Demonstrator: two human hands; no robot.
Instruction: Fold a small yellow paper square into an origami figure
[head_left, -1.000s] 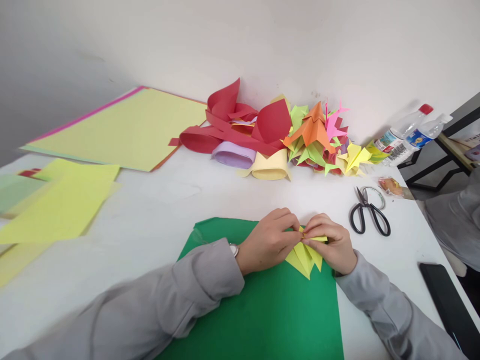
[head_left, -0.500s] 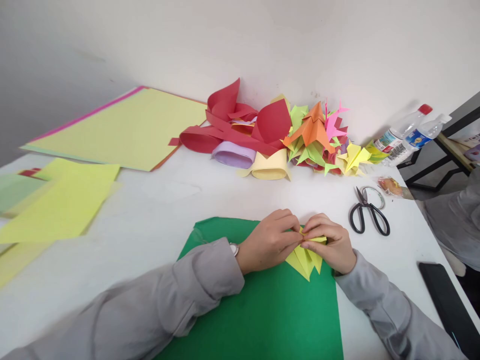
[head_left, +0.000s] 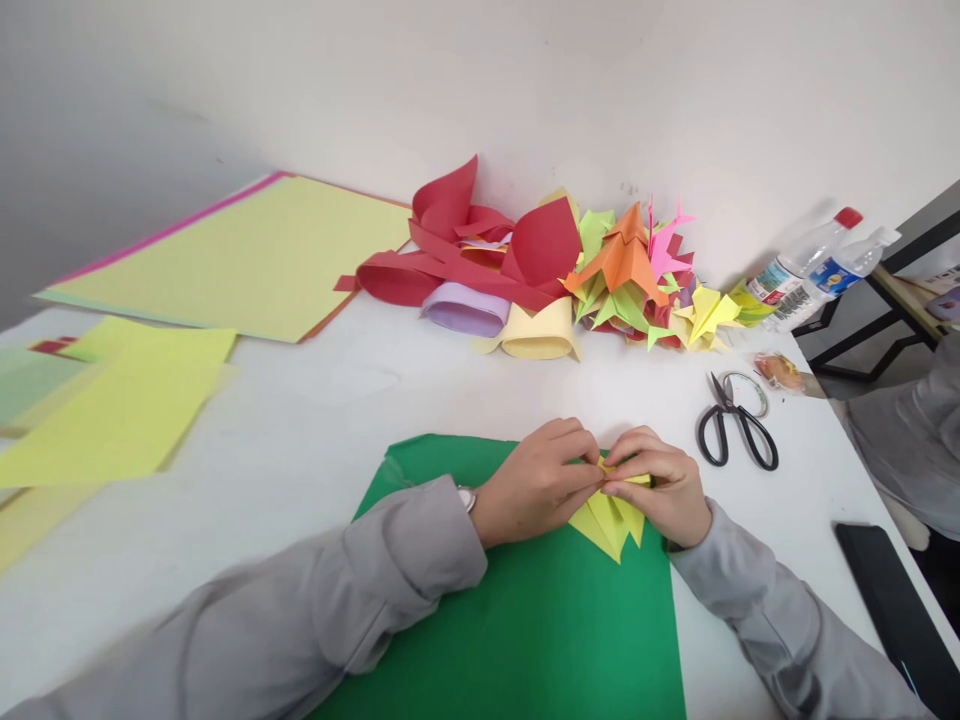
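Note:
My left hand (head_left: 534, 483) and my right hand (head_left: 664, 485) meet over a folded yellow paper piece (head_left: 609, 522) and both pinch its upper edge with closed fingers. The yellow piece has several pointed flaps that hang toward me. It lies on a green paper sheet (head_left: 525, 620) spread on the white table (head_left: 322, 430). I wear grey sleeves and a watch on the left wrist.
Black scissors (head_left: 736, 432) lie right of my hands, a dark phone (head_left: 892, 600) at the right edge. A heap of folded coloured paper shapes (head_left: 630, 270) and red paper curls (head_left: 480, 250) sits by the wall. Yellow sheets (head_left: 120, 410) lie left, bottles (head_left: 817, 265) far right.

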